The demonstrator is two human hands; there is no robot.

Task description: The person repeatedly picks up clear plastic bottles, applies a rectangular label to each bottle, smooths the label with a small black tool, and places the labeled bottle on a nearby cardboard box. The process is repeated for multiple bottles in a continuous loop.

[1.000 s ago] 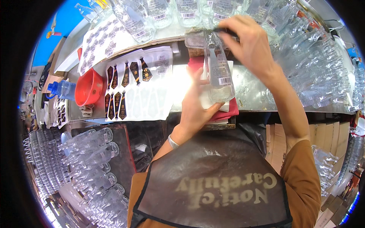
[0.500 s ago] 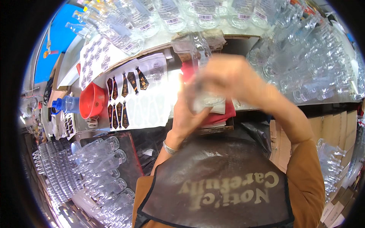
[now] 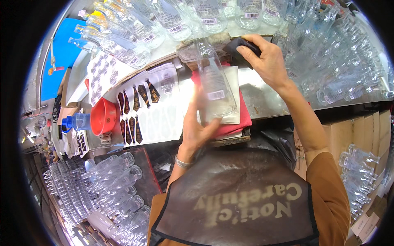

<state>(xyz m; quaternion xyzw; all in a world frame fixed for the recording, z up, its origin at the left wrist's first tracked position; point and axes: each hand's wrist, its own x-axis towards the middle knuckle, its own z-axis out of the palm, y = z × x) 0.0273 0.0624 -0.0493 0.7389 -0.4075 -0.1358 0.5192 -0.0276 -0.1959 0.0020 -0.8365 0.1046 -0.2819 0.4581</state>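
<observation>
A see-through glass bottle (image 3: 214, 84) with a printed back label lies in front of me, its neck pointing away and its base toward me. It rests on a folded pale cloth (image 3: 232, 94) over a red cloth (image 3: 245, 112). Curled along the bottle's left side, my left hand (image 3: 195, 129) grips it near the base, its fingers partly blurred. Up to the right of the bottle, my right hand (image 3: 269, 61) pinches a dark flat pad (image 3: 241, 48) between thumb and fingers. The pad is apart from the bottle.
A sheet of dark tie-shaped stickers (image 3: 139, 96) lies left of the bottle, beside a red bowl (image 3: 103, 116) and a blue-capped plastic bottle (image 3: 78, 122). Several labelled glass bottles (image 3: 209, 14) stand along the back. More bottles crowd the right (image 3: 328, 61) and lower left (image 3: 119, 180).
My right hand has moved from over the bottle to the upper right, and the dark pad now shows in it. The bottle is uncovered, with my left hand still beside it.
</observation>
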